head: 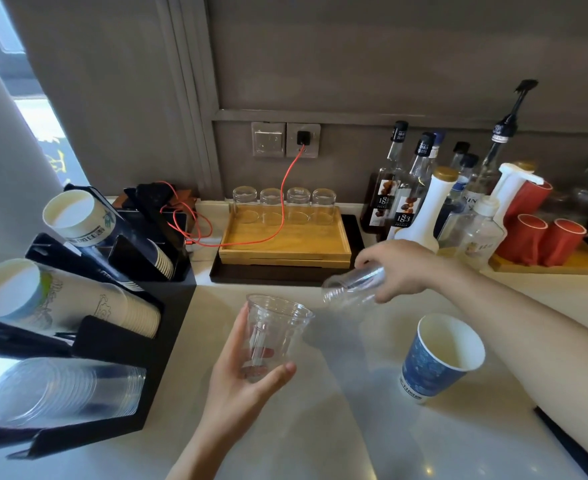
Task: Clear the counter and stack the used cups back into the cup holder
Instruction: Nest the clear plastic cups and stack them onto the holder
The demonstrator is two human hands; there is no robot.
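Two clear cups are in hand: the left hand (pixel 240 379) cradles one upright clear cup (pixel 272 337) over the counter (pixel 320 427), mouth up to receive; the right hand (pixel 403 268) wraps a tilted clear cup (pixel 353 285) aimed toward it, likely for nesting. A blue paper cup (pixel 438 358) waits right; the cup holder (pixel 168 327) stands left.

The wall (pixel 389 53) behind is grey-brown with raised moulding strips. On it sit 2 metal socket plates (pixel 285 139); a black plug with a red cable (pixel 285 188) is in the right plate. At far left a window (pixel 39 126) gives bright daylight. The counter (pixel 320 427) is pale and glossy.
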